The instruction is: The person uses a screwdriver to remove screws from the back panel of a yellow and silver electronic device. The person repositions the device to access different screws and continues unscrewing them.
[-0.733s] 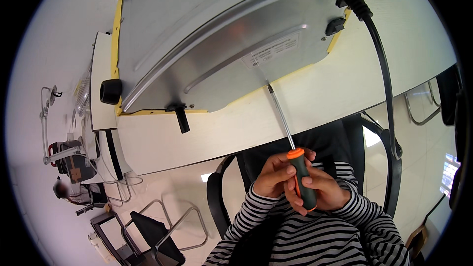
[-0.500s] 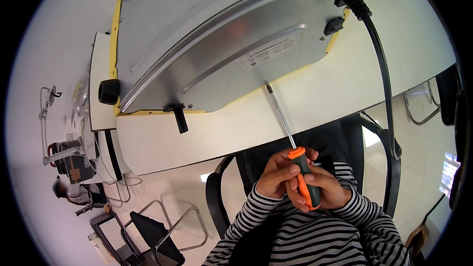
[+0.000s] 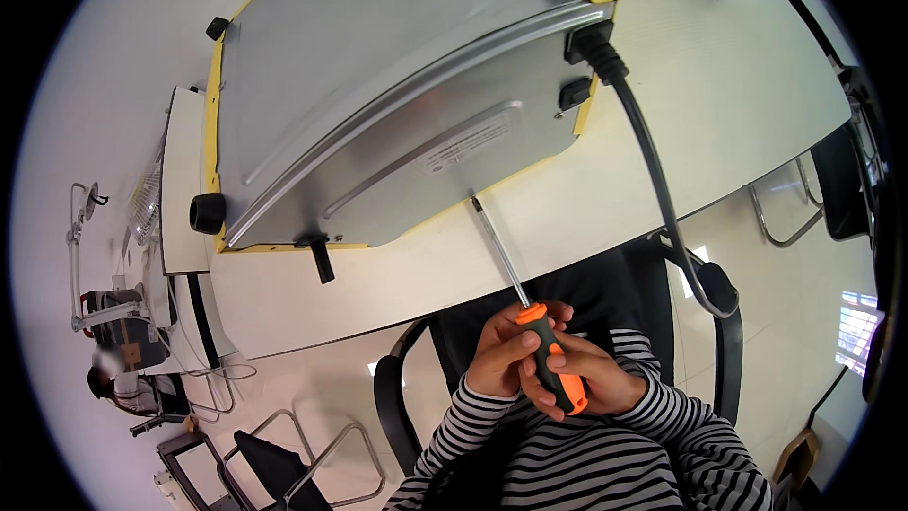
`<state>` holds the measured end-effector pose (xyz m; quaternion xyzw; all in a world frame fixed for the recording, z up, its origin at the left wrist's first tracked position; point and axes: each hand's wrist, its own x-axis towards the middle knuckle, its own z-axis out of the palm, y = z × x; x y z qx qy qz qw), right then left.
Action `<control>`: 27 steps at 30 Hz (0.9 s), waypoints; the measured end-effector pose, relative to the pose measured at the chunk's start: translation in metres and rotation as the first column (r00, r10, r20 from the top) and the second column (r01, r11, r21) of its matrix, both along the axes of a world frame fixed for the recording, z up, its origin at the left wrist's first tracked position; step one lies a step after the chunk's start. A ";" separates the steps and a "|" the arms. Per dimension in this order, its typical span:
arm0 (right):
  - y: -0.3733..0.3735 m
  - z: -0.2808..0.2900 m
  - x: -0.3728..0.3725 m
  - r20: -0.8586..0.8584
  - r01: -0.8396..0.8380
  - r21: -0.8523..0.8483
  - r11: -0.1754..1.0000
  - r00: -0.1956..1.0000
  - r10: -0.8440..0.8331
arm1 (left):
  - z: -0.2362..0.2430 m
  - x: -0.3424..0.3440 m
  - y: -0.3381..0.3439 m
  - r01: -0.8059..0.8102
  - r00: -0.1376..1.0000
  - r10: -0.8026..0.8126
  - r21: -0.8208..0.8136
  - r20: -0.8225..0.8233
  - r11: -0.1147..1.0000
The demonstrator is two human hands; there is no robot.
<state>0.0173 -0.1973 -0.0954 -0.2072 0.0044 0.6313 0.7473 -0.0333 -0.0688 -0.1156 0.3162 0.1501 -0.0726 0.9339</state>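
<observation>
An orange and dark grey screwdriver (image 3: 556, 374) lies between my two hands, in front of my body. My left hand (image 3: 498, 352) is closed round the handle's left side, its thumb on the grip. From the right, my right hand (image 3: 605, 380) also grips the handle, thumb resting across it. The metal shaft slants up and left, its dark tip close to the lower edge of a grey metal housing (image 3: 378, 185) with yellow edges. Whether the tip touches the metal, I cannot tell. Parts of the fingers are hidden behind the handle.
The housing lies on a white table (image 3: 312, 308), with black feet and a thick black power cord (image 3: 653, 161) hanging off its right side. A black armchair (image 3: 402, 388) surrounds me. At left are a folding chair (image 3: 274, 464), a lamp arm and a seated person (image 3: 132, 388).
The housing, table and hands sit further left in the picture, the housing also lower. The screwdriver handle has turned between my fingers: its orange stripe now faces the right side. Both hands still hold it.
</observation>
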 end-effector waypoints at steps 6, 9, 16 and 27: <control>-0.005 0.000 0.005 0.020 0.020 0.047 0.999 1.000 -0.021 | 0.020 0.009 -0.004 0.025 1.000 -0.026 0.058 0.012 0.998; -0.005 0.000 0.006 0.027 0.015 0.044 0.999 1.000 -0.016 | 0.024 0.010 -0.003 0.061 0.998 -0.063 0.062 0.025 0.996; -0.006 0.001 0.005 -0.056 0.040 0.013 0.999 0.998 -0.039 | 0.011 0.005 -0.004 0.032 0.999 -0.030 0.123 -0.019 0.992; -0.007 0.001 0.004 0.103 0.024 -0.053 0.998 0.994 -0.018 | 0.010 0.006 -0.009 -0.027 1.000 0.026 0.111 0.008 0.993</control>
